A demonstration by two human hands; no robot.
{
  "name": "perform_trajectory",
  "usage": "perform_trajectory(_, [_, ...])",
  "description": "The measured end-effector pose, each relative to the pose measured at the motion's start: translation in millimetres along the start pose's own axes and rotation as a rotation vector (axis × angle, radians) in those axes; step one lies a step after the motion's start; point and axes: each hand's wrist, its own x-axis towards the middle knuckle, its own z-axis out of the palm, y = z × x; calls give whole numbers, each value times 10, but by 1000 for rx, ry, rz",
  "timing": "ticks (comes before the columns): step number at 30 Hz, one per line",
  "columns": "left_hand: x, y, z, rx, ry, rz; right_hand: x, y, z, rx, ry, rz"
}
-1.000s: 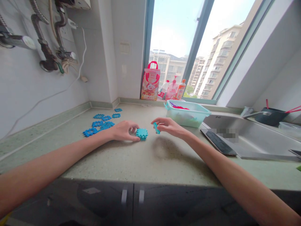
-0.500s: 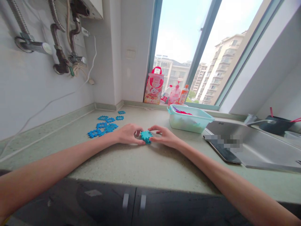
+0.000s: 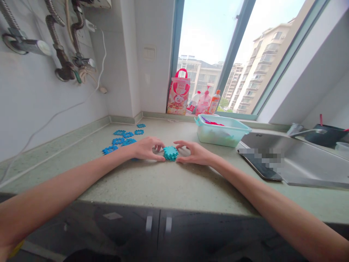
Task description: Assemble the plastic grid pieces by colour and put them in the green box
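Note:
A small stack of teal notched plastic pieces sits on the counter between my hands. My left hand curves at its left side, thumb and fingers apart, the fingertips at or very near the edge. On the opposite side, my right hand has its thumb and fingers spread in the same way, close to the stack; light contact cannot be ruled out. Several flat blue notched pieces lie loose beyond my left forearm, some partly hidden behind the hand.
A mint plastic basket with pink and purple items stands behind my right hand. Farther right are a dark phone-like slab and a steel sink. Several bottles and a pink bag line the windowsill. The counter ends in front.
Both hands have moved slightly apart, off their closer grip on the teal stack, which now stands squarely between them. The camera view has shifted a little.

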Motion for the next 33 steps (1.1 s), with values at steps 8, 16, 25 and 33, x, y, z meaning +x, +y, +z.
perform_trajectory(8, [28,77,40,-35,10,-15,18,-53,64,-69,27,-9])
perform_trajectory(16, [3,18,-72,84,-22,50,7,-126,92,-73,23,-70])
perform_trajectory(25, [-62,-341,-101,101,25,-66,134,-142,207,-120,52,-28])
perform_trajectory(33, [-198,-818,-189,191,43,-308,114,128,-26,2,188,103])
